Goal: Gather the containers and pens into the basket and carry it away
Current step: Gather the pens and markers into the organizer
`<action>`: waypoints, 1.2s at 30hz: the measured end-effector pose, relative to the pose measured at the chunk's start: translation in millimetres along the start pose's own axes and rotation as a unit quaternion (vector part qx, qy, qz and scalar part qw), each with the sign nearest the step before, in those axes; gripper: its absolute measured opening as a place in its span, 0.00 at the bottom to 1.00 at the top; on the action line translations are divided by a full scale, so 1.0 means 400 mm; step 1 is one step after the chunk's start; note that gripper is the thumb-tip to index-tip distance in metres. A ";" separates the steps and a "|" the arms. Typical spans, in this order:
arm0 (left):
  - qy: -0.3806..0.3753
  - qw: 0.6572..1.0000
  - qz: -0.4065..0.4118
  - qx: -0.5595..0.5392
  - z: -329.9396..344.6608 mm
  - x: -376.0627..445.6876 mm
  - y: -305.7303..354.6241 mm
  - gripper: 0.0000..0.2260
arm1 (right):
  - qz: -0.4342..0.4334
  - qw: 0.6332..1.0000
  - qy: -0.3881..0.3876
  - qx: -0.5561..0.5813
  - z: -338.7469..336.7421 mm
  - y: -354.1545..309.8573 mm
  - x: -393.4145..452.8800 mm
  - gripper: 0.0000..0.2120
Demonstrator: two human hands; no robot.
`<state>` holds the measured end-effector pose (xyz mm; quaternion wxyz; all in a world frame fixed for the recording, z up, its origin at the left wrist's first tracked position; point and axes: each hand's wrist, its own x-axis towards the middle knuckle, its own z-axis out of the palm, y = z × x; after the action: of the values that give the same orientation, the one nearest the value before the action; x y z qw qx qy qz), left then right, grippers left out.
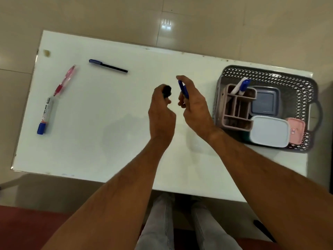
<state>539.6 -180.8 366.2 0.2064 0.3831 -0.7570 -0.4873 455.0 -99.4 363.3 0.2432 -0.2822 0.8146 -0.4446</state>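
Note:
Over the middle of the white table [108,109], my left hand [161,112] is closed around a black pen body [166,91]. Close beside it, my right hand [193,103] pinches a blue pen cap [183,88]. A grey lattice basket [304,87] stands at the table's right end. It holds a pink divided pen holder [236,109] with a blue-capped marker [242,86], a blue lidded box [264,101], a white lidded box [269,131] and a small pink box [296,129]. On the left lie a blue-capped black pen [108,65], a red pen [65,80] and a white marker [45,115].
The table's near edge runs just above my legs [180,222]. Beige tiled floor [162,18] lies beyond the far edge. A dark object [264,230] rests on the floor at the lower right.

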 end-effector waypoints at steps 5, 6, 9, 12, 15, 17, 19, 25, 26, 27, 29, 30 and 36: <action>0.041 0.987 0.119 -0.096 0.094 0.012 0.151 0.21 | -0.068 0.987 0.112 0.092 -0.129 -0.044 -0.020 0.30; 0.044 0.984 0.140 -0.105 0.113 0.006 0.175 0.19 | -0.080 0.981 0.142 0.106 -0.157 -0.047 -0.028 0.29; 0.009 0.975 0.152 -0.164 0.165 -0.024 0.233 0.15 | -0.117 0.961 0.219 0.123 -0.238 -0.034 -0.055 0.32; -0.043 0.966 0.142 -0.209 0.209 -0.053 0.260 0.13 | -0.107 0.955 0.250 0.118 -0.299 0.007 -0.098 0.30; -0.078 0.968 0.111 -0.213 0.248 -0.076 0.258 0.13 | -0.071 0.953 0.270 0.117 -0.332 0.056 -0.149 0.26; -0.098 0.969 0.105 -0.200 0.266 -0.093 0.248 0.13 | -0.065 0.952 0.277 0.114 -0.345 0.077 -0.168 0.27; -0.122 0.968 0.110 -0.188 0.280 -0.110 0.234 0.14 | -0.065 0.952 0.275 0.116 -0.354 0.090 -0.180 0.29; -0.147 0.972 0.102 -0.154 0.308 -0.124 0.216 0.14 | -0.039 0.970 0.230 0.073 -0.343 0.136 -0.205 0.29; -0.150 0.972 0.109 -0.147 0.314 -0.123 0.217 0.14 | -0.040 0.973 0.218 0.060 -0.338 0.147 -0.209 0.28; -0.156 0.971 0.115 -0.142 0.320 -0.120 0.217 0.14 | -0.043 0.976 0.206 0.050 -0.335 0.156 -0.212 0.28; -0.181 0.967 0.118 -0.134 0.333 -0.118 0.210 0.13 | -0.046 0.979 0.193 0.043 -0.333 0.168 -0.213 0.27; -0.192 0.966 0.111 -0.131 0.337 -0.118 0.201 0.12 | -0.044 0.980 0.188 0.043 -0.333 0.171 -0.213 0.26; -0.198 0.966 0.102 -0.131 0.345 -0.125 0.165 0.11 | -0.041 0.984 0.175 -0.007 -0.331 0.199 -0.223 0.16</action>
<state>451.1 -46.5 367.9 0.1493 0.1695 -0.7471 -0.6252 414.1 74.2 372.0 0.0768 -0.2347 0.8355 -0.4908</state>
